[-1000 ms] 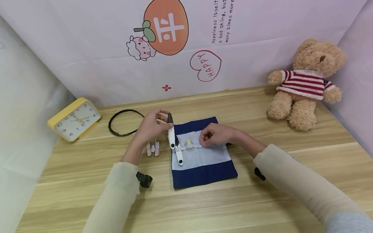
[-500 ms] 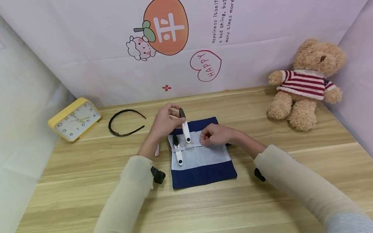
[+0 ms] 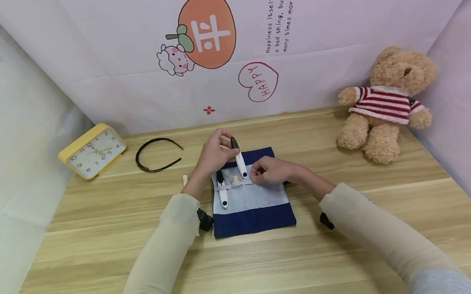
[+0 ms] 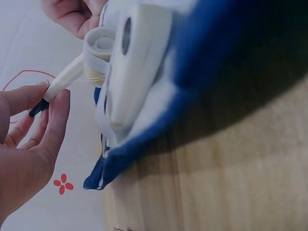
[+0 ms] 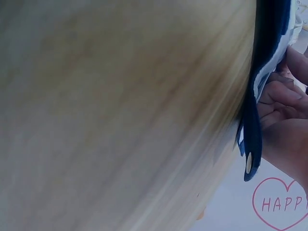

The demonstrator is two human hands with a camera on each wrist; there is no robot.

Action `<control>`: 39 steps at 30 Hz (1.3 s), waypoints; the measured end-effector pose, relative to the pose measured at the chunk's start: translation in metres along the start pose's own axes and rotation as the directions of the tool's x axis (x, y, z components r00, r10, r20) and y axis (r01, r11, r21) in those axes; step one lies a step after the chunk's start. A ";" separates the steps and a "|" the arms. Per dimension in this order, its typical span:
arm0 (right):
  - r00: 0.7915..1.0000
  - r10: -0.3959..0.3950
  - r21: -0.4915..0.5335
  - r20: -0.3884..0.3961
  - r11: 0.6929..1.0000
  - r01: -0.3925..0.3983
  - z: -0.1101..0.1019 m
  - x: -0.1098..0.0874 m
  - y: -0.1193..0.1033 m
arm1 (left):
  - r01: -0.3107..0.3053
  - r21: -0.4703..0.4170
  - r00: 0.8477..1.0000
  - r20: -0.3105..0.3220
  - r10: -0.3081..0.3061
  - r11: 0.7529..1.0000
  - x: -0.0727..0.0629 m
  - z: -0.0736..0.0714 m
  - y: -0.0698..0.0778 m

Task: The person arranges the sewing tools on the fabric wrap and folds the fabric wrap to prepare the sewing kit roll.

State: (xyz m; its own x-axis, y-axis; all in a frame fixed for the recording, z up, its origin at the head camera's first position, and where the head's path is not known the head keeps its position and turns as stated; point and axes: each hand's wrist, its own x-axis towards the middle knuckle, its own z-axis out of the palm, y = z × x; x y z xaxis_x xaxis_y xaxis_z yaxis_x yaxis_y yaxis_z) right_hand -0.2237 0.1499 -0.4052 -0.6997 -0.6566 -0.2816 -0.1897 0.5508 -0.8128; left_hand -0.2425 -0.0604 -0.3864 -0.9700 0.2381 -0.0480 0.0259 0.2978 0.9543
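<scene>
My left fingers pinch the white tool, tilted; right fingers curl at the strap, grip unclear. Slack strap could snag it; leftward drift, knock the spool.

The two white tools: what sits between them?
A spool of thread, on the cloth; the head and left wrist views both show it.

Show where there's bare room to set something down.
Bare table lies in front of the cloth, between the sleeves, and behind the right hand, towards the teddy bear. Crowded: on and over the cloth, with spool, two white tools and left hand.
</scene>
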 end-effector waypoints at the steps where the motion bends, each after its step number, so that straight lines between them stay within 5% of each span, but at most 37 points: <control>1: 1.000 -0.004 -0.002 0.000 1.000 0.004 0.000 0.000 0.000 | 0.004 0.002 1.000 0.004 -0.004 1.000 0.000 0.000 -0.001; 20: 1.000 -0.014 -0.009 -0.003 1.000 0.013 0.002 -0.001 -0.002 | 0.144 0.068 0.977 0.146 -0.153 0.987 0.003 0.006 -0.012; 29: 1.000 -0.006 -0.021 -0.003 1.000 0.006 0.002 -0.001 -0.003 | 0.087 0.186 0.965 0.228 -0.129 0.979 -0.002 0.005 -0.016; 39: 1.000 -0.019 0.014 -0.006 1.000 0.019 0.005 -0.002 -0.004 | 0.024 0.180 0.945 0.317 -0.081 0.983 -0.002 0.003 -0.020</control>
State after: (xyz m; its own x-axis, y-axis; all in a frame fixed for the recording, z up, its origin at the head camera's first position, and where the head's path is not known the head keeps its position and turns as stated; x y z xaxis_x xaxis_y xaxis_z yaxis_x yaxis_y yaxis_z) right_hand -0.2183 0.1472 -0.4040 -0.7000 -0.6640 -0.2627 -0.1937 0.5307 -0.8251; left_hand -0.2403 -0.0642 -0.4063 -0.8422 0.4941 -0.2158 0.0460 0.4647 0.8843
